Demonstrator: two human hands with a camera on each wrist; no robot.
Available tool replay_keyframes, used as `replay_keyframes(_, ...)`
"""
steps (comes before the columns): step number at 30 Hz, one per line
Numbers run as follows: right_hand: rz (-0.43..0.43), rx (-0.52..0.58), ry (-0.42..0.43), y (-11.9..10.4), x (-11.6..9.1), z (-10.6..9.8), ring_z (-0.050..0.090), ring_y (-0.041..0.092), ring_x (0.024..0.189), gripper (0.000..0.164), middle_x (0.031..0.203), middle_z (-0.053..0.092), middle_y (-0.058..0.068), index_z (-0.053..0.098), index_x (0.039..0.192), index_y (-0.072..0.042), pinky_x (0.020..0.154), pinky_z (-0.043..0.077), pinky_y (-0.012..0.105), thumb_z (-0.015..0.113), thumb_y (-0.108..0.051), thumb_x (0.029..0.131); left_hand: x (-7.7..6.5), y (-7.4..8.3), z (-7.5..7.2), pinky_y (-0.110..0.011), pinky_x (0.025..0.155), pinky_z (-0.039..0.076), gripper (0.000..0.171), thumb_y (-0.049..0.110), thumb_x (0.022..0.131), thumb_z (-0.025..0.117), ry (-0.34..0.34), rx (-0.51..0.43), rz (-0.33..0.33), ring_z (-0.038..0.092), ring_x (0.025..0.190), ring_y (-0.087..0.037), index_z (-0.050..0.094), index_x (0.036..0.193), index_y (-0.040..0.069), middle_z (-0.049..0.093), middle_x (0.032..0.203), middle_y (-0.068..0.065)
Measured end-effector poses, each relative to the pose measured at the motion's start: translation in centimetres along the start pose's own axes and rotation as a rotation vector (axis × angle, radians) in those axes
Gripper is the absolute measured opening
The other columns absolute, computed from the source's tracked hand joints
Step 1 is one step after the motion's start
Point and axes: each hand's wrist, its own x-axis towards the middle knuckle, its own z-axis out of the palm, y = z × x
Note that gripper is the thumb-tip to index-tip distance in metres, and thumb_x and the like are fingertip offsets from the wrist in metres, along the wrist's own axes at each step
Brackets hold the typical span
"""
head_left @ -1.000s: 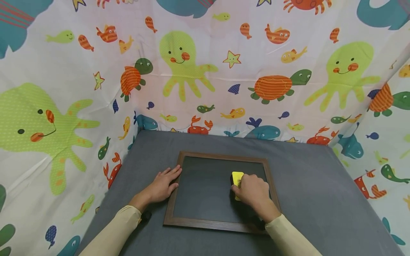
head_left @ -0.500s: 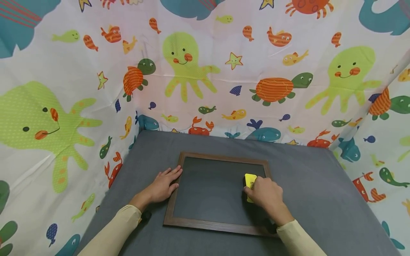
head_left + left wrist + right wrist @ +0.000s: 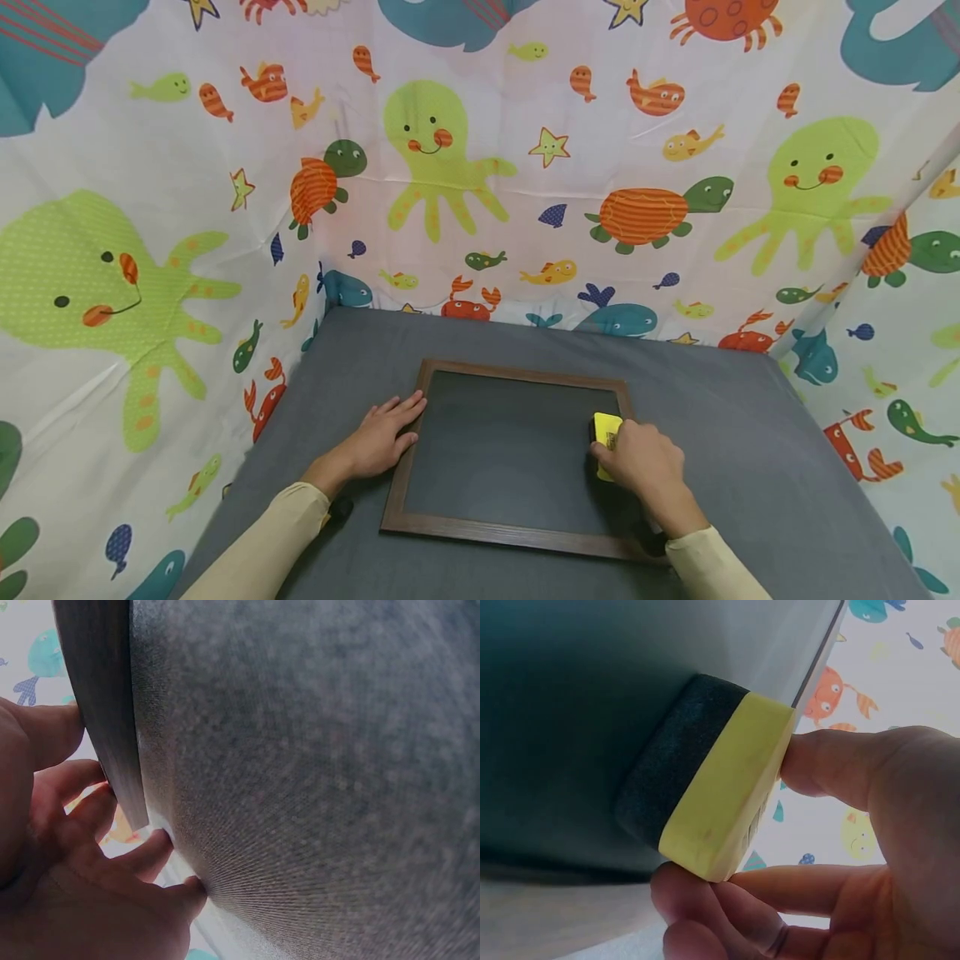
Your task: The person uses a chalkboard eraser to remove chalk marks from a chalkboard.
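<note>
A small blackboard (image 3: 495, 454) with a brown wooden frame (image 3: 487, 529) lies flat on the table. My right hand (image 3: 648, 467) grips a board eraser (image 3: 608, 427) near the board's right side. In the right wrist view the eraser's dark felt (image 3: 682, 754) faces the black surface, while thumb and fingers hold its yellow back (image 3: 727, 791). At the left edge my left hand (image 3: 378, 437) rests with fingers extended against the frame. The left wrist view shows its thumb and some fingertips touching the wooden edge (image 3: 105, 697), the others on the cloth.
Grey cloth (image 3: 720, 408) covers the table around the board. A white curtain (image 3: 517, 225) printed with sea animals rises behind the table and along both sides. Dark wrist devices show under both wrists, the left one (image 3: 339, 510) near the cloth.
My right hand has slid the eraser rightward across the blackboard, from right of its middle to near the right frame edge. My left hand has stayed in place on the frame.
</note>
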Motion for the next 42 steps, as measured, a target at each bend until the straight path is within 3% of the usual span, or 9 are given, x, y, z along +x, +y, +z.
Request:
replay_keyframes(3,-0.001,-0.003,0.000,0.3,0.0,0.0,0.060,0.030,0.068,0.056,0.079,0.061,0.013,0.067,0.100,0.003,0.055,0.048,0.042,0.075,-0.052,0.095,0.0,0.4,-0.1,-0.084,0.124,0.015,0.064,0.013,0.112,0.061,-0.006,0.004,-0.004,0.023,0.162,-0.059,0.037,0.170,0.000,0.027,0.180,-0.020)
replay_keyframes(10,-0.080,-0.020,0.041,0.3,-0.1,0.4,0.057,0.026,0.062,0.043,0.073,0.060,0.009,0.066,0.085,-0.004,0.051,0.046,0.038,0.072,-0.045,0.097,0.0,0.3,0.0,-0.082,0.126,0.014,0.064,0.015,0.114,0.059,-0.012,0.029,-0.010,0.022,0.164,-0.057,0.035,0.171,0.002,0.025,0.181,-0.017)
replay_keyframes(23,-0.136,-0.045,0.123,-0.8,-0.3,0.7,0.058,0.028,0.062,0.036,0.075,0.062,0.011,0.069,0.084,-0.001,0.052,0.050,0.043,0.071,-0.036,0.095,0.1,-0.1,0.2,-0.084,0.125,0.013,0.064,0.017,0.114,0.059,-0.005,0.010,-0.011,0.021,0.164,-0.058,0.035,0.171,0.004,0.025,0.181,-0.016)
replay_keyframes(42,-0.169,-0.058,0.156,-2.8,-0.5,1.1,0.059,0.029,0.061,0.032,0.073,0.062,0.013,0.067,0.080,-0.003,0.053,0.054,0.049,0.072,-0.031,0.094,0.1,0.2,0.1,-0.082,0.126,0.013,0.064,0.015,0.114,0.058,-0.016,0.037,-0.037,0.020,0.165,-0.056,0.033,0.172,0.004,0.023,0.182,-0.014)
